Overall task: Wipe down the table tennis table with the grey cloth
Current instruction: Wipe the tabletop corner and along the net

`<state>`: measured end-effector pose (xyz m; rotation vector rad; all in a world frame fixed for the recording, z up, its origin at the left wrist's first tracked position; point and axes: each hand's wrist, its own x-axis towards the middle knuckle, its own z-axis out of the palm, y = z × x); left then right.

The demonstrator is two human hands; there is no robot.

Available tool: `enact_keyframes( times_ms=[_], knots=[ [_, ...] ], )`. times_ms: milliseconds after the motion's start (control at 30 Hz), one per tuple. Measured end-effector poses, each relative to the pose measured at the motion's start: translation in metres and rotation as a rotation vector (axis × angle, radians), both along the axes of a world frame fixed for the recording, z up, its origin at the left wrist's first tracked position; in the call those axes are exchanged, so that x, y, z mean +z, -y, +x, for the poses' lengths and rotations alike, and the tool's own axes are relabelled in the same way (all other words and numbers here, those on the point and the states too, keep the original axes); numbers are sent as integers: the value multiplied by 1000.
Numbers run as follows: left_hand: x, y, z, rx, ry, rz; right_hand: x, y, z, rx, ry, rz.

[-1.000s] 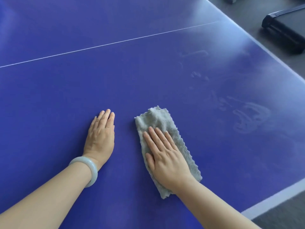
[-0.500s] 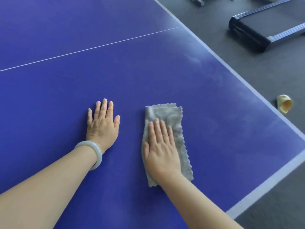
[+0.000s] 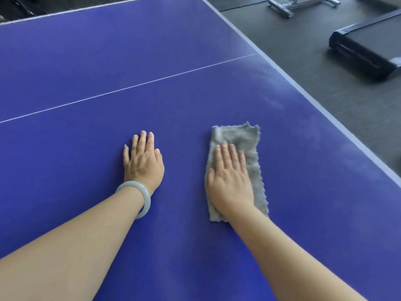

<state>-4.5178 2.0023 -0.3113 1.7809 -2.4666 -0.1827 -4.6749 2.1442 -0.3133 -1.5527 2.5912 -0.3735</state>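
- Blue table tennis table (image 3: 86,61) fills most of the view. Dark floor (image 3: 325,83) lies past its right edge, with a black machine (image 3: 366,51) and a metal frame (image 3: 299,5) standing well apart from the table.
- Grey cloth (image 3: 240,135): folded into a long strip and lying flat on the table. It sits on the near side of the thin white line (image 3: 130,88), right of middle and short of the white edge band (image 3: 325,109).
- Right hand (image 3: 230,179): palm down on the near part of the cloth, fingers straight and close together. It presses the cloth and pinches nothing.
- Left hand (image 3: 142,164): flat on bare table to the left of the cloth and apart from it, fingers straight and slightly spread, holding nothing. A pale bracelet (image 3: 147,198) sits on the wrist. The hand is judged to be a brace.
- Done, as judged: the surface around and between the hands shows an even deep blue with no visible marks.
- Outstanding, as judged: a pale dusty haze (image 3: 277,103) with faint smears lies beyond the cloth and runs along the right edge.
- Undetermined: the area past the thin white line shows no clear marks, but it cannot be told whether it was wiped.
- Assessment: wiping is under way and not complete. The strip along the right edge wants attention next.
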Motion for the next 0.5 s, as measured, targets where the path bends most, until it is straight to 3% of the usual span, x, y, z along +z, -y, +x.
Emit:
enact_keyframes(
  times_ms=[100, 167, 233, 367, 433, 500],
  knots=[
    [-1, 19, -15, 0, -8, 1, 2, 39, 33, 452, -15, -17],
    [-2, 28, -25, -26, 7, 3, 6, 65, -4, 520, 6, -23],
    [-4, 34, -34, -87, 25, -2, 6, 89, -62, 395, 1, -18],
    [-5, 40, -41, -189, 51, -15, 14, 94, -170, -140, 42, 76],
    [-5, 41, -44, -186, 54, -15, 12, 90, -163, -311, 68, 91],
    [-4, 45, -50, -173, 61, -14, 4, 94, -117, -264, 12, 46]
  ],
)
